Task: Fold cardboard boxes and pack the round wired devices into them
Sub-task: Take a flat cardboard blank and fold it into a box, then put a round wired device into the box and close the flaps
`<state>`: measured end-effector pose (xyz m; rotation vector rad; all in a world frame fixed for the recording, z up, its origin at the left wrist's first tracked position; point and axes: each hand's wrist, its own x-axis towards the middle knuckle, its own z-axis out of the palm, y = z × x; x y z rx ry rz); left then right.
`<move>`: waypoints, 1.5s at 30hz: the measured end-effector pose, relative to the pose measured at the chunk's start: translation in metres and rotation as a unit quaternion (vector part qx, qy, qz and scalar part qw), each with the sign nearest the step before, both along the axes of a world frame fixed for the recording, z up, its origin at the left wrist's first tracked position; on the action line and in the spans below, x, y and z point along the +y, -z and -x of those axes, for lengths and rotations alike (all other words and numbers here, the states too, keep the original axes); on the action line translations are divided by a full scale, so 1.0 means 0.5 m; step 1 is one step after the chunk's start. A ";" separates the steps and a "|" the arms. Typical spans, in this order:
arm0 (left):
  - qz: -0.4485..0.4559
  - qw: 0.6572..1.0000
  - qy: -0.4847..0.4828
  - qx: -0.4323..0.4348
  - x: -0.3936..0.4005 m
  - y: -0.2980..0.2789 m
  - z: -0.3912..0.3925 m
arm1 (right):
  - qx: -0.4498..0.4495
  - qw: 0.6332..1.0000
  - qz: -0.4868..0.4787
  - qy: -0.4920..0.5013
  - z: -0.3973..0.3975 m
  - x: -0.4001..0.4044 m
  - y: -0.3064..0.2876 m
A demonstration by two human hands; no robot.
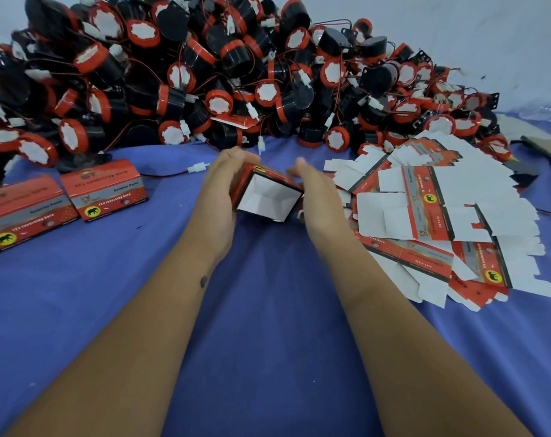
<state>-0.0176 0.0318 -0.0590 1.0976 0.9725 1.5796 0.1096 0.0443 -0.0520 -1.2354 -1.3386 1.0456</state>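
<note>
A blue cloth (267, 342) covers the whole working surface, lying mostly smooth with slight creases in the near part. Behind it, along the far side, stands a pale, plain wall (456, 33). At the far right edge, brownish-grey scraps of flat card (542, 146) lie on the cloth, partly overlapping each other. Just beyond them, at the right edge against the wall, there is something clear and crinkled like plastic (548, 110), too blurred to identify.

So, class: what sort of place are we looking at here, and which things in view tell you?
Probably a small hand-packing workstation: a huge pile of red-and-black wired horns, a heap of flat unfolded cartons, finished boxes lined up on a blue cloth, and both hands shaping an open box.
</note>
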 end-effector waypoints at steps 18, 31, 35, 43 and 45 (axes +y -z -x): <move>0.060 0.983 -0.104 0.142 0.025 0.031 0.014 | -0.009 0.988 -0.152 0.009 0.021 -0.006 0.024; 0.090 0.966 -0.184 -0.161 0.099 -0.036 0.085 | -0.150 0.985 -0.085 -0.010 0.028 0.130 0.003; 0.052 0.956 -0.244 -0.155 0.154 -0.019 0.079 | -0.231 0.968 -0.081 0.053 -0.012 0.254 -0.039; 0.088 0.940 -0.160 -0.290 0.214 0.000 0.139 | -0.219 0.951 -0.101 0.192 -0.128 0.493 -0.137; 0.088 0.946 -0.152 -0.272 0.214 0.006 0.139 | -0.131 0.977 -0.094 0.139 -0.100 0.535 -0.154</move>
